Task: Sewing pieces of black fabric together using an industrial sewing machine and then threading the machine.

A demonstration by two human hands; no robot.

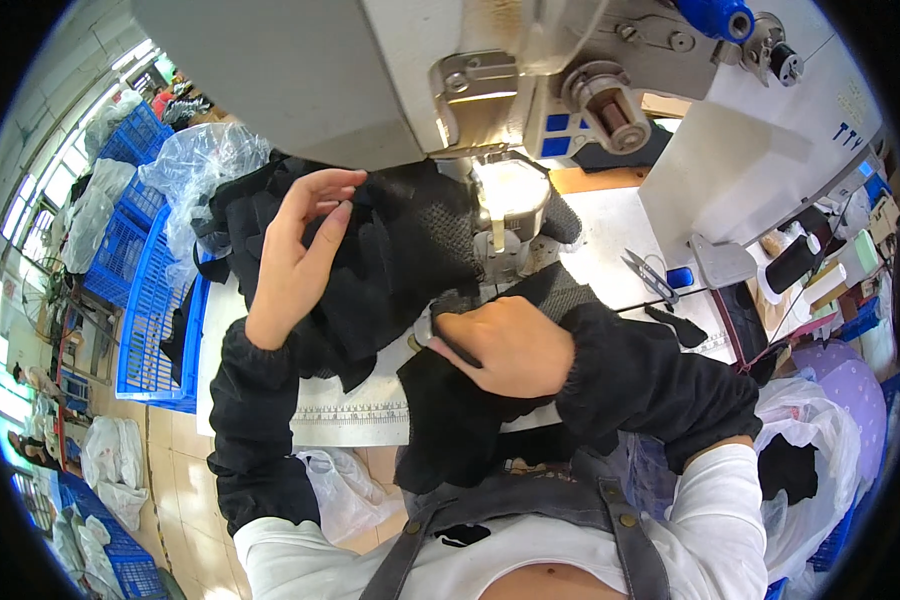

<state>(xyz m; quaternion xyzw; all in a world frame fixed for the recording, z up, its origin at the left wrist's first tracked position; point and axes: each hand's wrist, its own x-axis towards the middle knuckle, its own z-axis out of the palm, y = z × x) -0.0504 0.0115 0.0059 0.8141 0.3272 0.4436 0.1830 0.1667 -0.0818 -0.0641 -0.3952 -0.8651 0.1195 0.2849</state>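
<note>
Worker in white long-sleeved top, grey bib apron with stud-fastened straps. Black elasticated oversleeves cover both forearms to wrist. Left hand [295, 265], right hand [505, 345] bare, ungloved.

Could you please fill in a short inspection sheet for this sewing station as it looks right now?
Surface: white sewing table, ruler strip along the front edge.
Job's things: black fabric under the sewing machine needle area.
Clutter: thread snips, black thread cone.
Hands: left hand open, resting on the fabric; right hand pressing fabric flat near the needle.
Cables: nothing seen.
Surroundings: blue crates, plastic bags on the left.
</note>
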